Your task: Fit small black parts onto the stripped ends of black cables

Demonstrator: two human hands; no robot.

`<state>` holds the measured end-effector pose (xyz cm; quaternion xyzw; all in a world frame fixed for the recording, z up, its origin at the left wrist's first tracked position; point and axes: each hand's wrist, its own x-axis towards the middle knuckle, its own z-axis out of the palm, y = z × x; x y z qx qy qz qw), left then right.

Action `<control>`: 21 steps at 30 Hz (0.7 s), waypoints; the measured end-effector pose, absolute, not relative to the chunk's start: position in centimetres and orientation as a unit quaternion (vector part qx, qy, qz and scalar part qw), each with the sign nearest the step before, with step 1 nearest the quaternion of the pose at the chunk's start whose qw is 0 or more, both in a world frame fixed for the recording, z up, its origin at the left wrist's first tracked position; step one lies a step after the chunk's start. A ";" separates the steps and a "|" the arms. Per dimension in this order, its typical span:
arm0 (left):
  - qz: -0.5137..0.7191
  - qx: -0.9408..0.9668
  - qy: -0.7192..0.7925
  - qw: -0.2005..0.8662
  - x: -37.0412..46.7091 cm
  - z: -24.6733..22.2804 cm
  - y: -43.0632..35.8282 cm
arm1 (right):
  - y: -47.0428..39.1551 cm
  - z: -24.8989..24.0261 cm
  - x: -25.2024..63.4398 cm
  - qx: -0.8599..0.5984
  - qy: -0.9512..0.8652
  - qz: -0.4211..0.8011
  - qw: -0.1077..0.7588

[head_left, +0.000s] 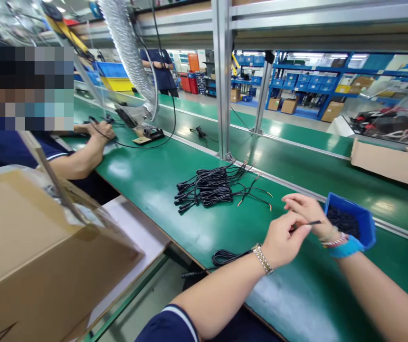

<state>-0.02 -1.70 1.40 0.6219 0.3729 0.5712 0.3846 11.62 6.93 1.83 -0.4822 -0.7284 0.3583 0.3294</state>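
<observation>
My left hand (285, 239), with a metal watch at its wrist, pinches a thin black piece (312, 223) between thumb and fingers. Close behind it, my right hand (307, 211) has its fingers bent together; whether it holds anything is hidden. A coiled black cable (227, 258) lies at the table's front edge beside my left wrist. Farther back on the green table (161, 190) is a stack of bundled black cables (214, 186), connectors to the left and bare wire ends to the right. The blue bin (368, 229) beside my right hand holds many small black pieces.
A large cardboard box (57, 275) stands at the front left. Another person's hands (102, 133) work at the far left. A metal post (221, 95) rises behind the cables, and a cardboard sheet (389, 164) lies at the back right.
</observation>
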 end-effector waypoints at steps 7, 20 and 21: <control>0.589 0.663 0.338 0.314 0.1 1.4 -1.9 | 13.1 -2.5 4.9 -0.523 -0.835 0.057 0.163; 0.539 0.737 0.288 0.288 -0.1 1.4 -2.8 | 4.9 9.2 9.6 -0.364 -0.837 0.003 0.409; 0.540 0.743 0.278 0.281 -0.2 1.4 -2.8 | 4.0 8.9 10.7 -0.370 -0.851 0.023 0.373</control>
